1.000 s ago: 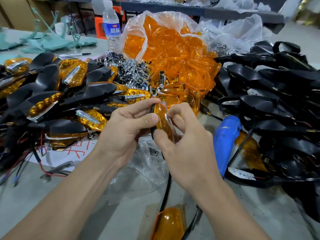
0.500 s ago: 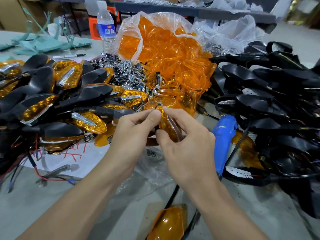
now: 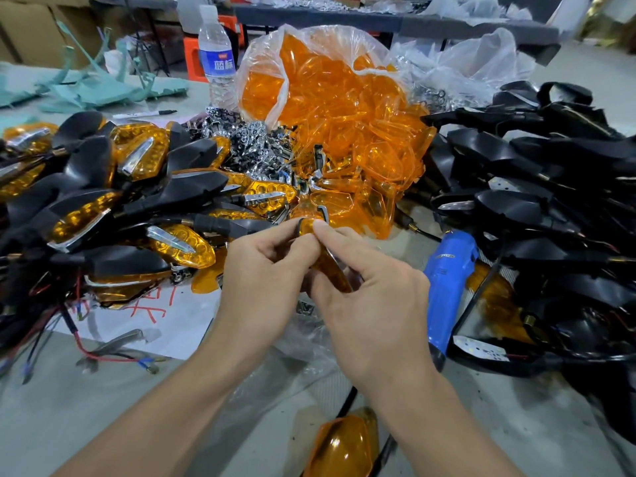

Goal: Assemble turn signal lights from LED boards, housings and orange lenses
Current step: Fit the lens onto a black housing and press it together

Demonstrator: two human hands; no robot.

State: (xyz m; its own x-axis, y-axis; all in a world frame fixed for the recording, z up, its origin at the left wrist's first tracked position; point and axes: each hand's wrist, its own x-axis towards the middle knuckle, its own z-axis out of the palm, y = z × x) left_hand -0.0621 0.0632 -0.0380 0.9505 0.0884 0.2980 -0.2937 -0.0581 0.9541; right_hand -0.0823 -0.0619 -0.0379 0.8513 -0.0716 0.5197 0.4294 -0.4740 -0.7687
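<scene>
Both hands hold one turn signal light [image 3: 332,270] with an orange lens at the table's centre. My left hand [image 3: 265,270] pinches its upper end from the left. My right hand [image 3: 375,294] grips it from the right, index fingertip on the top edge. Its black cable hangs down under my wrists. Behind them, an open clear bag of orange lenses [image 3: 330,108] spills forward. Finished lights [image 3: 144,201] are heaped at the left, and black housings [image 3: 537,187] with wires at the right. Chrome inserts [image 3: 247,142] lie between the heaps.
A blue power tool [image 3: 447,280] lies just right of my right hand. A loose orange lens [image 3: 344,445] sits at the near edge. A water bottle [image 3: 216,56] stands at the back, a pen [image 3: 144,113] to its left, white paper [image 3: 165,318] under the left heap.
Both hands have carried the light slightly away from me, toward the lens bag. My fingertips have closed in together on its upper end.
</scene>
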